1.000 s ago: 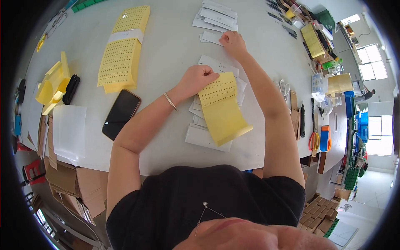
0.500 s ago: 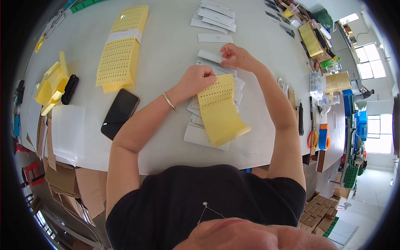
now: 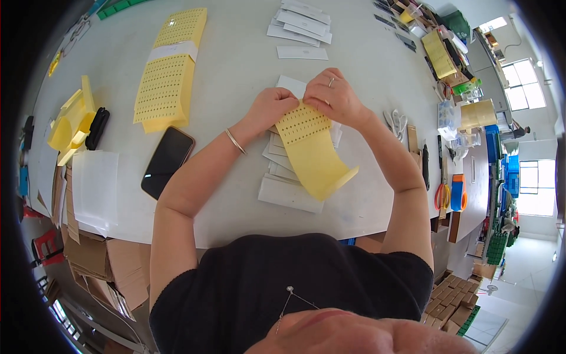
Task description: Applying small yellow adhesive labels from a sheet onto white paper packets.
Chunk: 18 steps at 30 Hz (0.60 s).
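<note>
Both hands meet at the top edge of a yellow sheet with rows of small dark marks point(image 3: 312, 153); its lower end curls up to the right. My left hand point(image 3: 272, 108), with a bangle on the wrist, pinches the sheet's upper left corner. My right hand point(image 3: 335, 99), wearing a ring, has its fingers closed on the upper right corner. Beneath the sheet lies an overlapping row of white folded slips point(image 3: 289, 193), partly hidden by the sheet and hands. What else the fingertips hold is hidden.
Farther off is a pile of white slips point(image 3: 302, 23). To the left lie a banded stack of yellow sheets point(image 3: 162, 88), a smartphone point(image 3: 168, 162), a black case point(image 3: 98, 128) and crumpled yellow paper point(image 3: 71, 124). Scissors point(image 3: 442, 194) and orange-blue tape rolls point(image 3: 458, 193) lie at the right.
My right hand has come down and left from the white slips to the yellow sheet's upper corner and closed on it. The sheet's lower end has lifted slightly.
</note>
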Each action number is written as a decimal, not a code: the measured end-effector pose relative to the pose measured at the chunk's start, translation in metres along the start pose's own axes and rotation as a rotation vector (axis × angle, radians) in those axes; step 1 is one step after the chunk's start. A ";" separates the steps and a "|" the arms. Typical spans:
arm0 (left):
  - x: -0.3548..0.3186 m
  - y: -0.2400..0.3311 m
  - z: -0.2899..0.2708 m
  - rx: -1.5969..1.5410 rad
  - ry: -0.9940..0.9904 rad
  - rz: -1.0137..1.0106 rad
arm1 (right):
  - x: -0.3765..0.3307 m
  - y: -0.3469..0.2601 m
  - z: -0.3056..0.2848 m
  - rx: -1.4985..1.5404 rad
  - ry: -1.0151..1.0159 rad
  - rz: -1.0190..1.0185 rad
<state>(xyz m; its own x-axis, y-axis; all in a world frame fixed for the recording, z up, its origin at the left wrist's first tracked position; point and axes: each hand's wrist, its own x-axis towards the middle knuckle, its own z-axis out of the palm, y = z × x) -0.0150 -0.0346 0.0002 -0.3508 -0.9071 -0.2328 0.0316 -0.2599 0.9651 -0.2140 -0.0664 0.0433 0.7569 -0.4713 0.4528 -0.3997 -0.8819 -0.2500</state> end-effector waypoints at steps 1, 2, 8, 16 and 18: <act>0.002 -0.003 -0.004 0.001 0.007 -0.001 | 0.006 0.007 0.002 0.043 0.019 0.072; 0.006 -0.006 -0.007 0.032 0.018 0.035 | 0.011 0.019 0.004 0.135 0.056 0.180; 0.002 -0.007 -0.001 0.169 0.012 0.076 | 0.031 0.119 0.026 -0.003 0.063 0.402; 0.001 -0.004 -0.005 0.259 -0.012 0.117 | 0.042 0.126 0.045 0.015 -0.051 0.643; 0.000 -0.003 -0.004 0.324 -0.061 0.147 | 0.036 0.125 0.039 -0.024 -0.092 0.515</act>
<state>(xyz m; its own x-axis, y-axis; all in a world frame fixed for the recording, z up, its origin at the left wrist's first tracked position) -0.0116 -0.0347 -0.0027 -0.4200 -0.9029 -0.0910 -0.2093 -0.0011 0.9778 -0.2166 -0.1934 -0.0052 0.5008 -0.8424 0.1991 -0.7430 -0.5363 -0.4004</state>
